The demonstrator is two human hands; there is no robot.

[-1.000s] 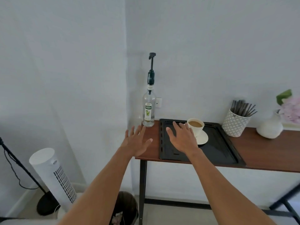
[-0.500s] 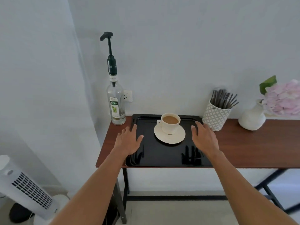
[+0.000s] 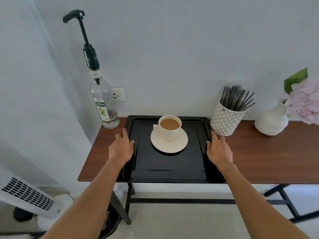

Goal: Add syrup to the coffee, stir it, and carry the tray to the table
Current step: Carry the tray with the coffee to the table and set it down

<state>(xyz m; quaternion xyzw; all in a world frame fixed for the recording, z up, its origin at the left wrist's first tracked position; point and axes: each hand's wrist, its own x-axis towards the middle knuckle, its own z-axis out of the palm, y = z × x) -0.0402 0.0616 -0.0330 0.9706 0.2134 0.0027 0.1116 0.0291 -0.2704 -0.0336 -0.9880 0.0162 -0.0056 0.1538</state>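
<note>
Head view is showing a white cup (image 3: 170, 128) of milky coffee sitting on a saucer (image 3: 169, 144) toward the back of a black tray (image 3: 169, 168), which is lying on a brown table (image 3: 267, 152). Left hand (image 3: 120, 147) and right hand (image 3: 219, 149) are resting spread and empty at the tray's side rims. Syrup bottle (image 3: 104, 106) with a pump is standing just left of the tray; a patterned holder (image 3: 226, 119) of dark sticks is standing at its right rear corner.

Head view looks down, near the tray (image 3: 169, 169).
</note>
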